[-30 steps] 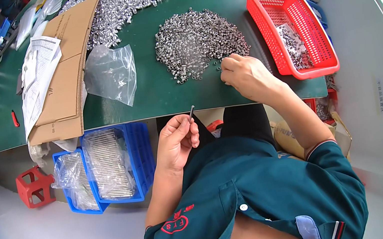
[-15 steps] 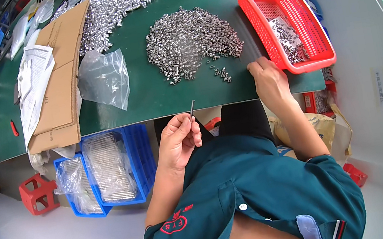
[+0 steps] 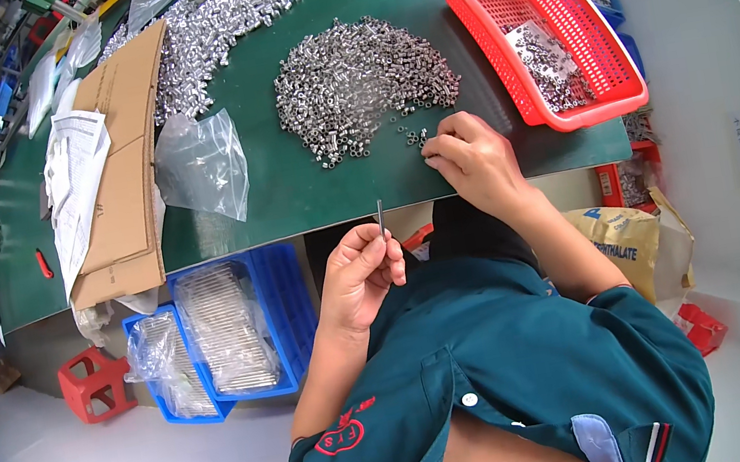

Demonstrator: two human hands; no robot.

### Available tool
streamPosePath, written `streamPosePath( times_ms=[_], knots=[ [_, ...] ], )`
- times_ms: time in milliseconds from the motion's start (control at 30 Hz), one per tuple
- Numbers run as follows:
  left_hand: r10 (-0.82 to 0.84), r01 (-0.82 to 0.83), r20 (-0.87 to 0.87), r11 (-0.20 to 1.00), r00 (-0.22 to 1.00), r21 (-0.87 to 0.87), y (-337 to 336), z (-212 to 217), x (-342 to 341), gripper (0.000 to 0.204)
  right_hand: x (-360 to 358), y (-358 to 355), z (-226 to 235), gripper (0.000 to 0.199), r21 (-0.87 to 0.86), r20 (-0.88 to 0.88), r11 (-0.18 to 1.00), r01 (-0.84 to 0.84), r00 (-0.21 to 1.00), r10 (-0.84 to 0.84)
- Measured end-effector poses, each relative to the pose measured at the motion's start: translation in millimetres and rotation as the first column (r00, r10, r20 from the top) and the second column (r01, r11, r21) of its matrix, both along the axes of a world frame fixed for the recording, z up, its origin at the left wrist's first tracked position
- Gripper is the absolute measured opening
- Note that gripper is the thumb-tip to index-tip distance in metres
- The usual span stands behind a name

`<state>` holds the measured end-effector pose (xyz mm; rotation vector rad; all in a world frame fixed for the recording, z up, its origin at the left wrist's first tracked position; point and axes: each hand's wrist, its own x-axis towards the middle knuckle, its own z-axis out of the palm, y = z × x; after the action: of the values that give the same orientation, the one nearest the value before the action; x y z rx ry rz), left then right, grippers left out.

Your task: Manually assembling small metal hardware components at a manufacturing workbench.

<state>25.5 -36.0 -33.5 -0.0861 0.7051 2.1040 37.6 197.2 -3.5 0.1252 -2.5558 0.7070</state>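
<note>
My left hand (image 3: 360,277) pinches a thin dark metal pin (image 3: 381,217) upright between thumb and fingers, just off the table's front edge. Over the tabletop, my right hand (image 3: 479,164) has its thumb and fingers drawn together beside a few loose metal rings (image 3: 414,136). Whatever sits between those fingertips is too small to make out. Behind them lies a large heap of small silvery metal rings (image 3: 346,88) on the green table (image 3: 284,187).
A red perforated basket (image 3: 604,109) with small metal parts stands at the right. Flattened cardboard (image 3: 121,175), papers (image 3: 72,173) and a clear plastic bag (image 3: 203,171) lie left. Another heap of metal parts (image 3: 211,42) is farther back. Blue crates (image 3: 291,313) and a red stool (image 3: 94,385) stand below.
My right hand has moved left from beside the basket to the loose rings, its fingers drawing together. The left hand keeps the pin, now more upright. The view has shifted slightly.
</note>
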Motion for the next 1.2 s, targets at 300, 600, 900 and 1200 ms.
streamPosePath(
  times_ms=[300, 600, 900, 1200],
  knots=[
    [0.045, -0.057, -0.093, 0.99, 0.995, -0.127, 11, -1, -1, 0.008, 3, 0, 1, 0.013, -0.016, -0.023, 0.989, -0.15, 0.988, 0.15],
    [-0.007, -0.102, -0.298, 0.931, 0.955, -0.35, 19, 12, 4, 0.009, 26, -15, 9, 0.009, -0.829, 0.315, 0.555, 0.069, 0.877, 0.362],
    [-0.084, -0.119, -0.404, 0.883, 0.911, -0.454, 19, 16, 8, 0.009, 30, -14, 24, 0.011, -0.642, 0.243, 0.753, -0.144, 0.894, 0.377],
    [-0.135, -0.248, -0.584, 0.813, 0.801, -0.528, 21, 23, 15, 0.007, 39, -16, 39, 0.011, -0.501, 0.296, 0.853, -0.148, 0.897, 0.329]
  ],
)
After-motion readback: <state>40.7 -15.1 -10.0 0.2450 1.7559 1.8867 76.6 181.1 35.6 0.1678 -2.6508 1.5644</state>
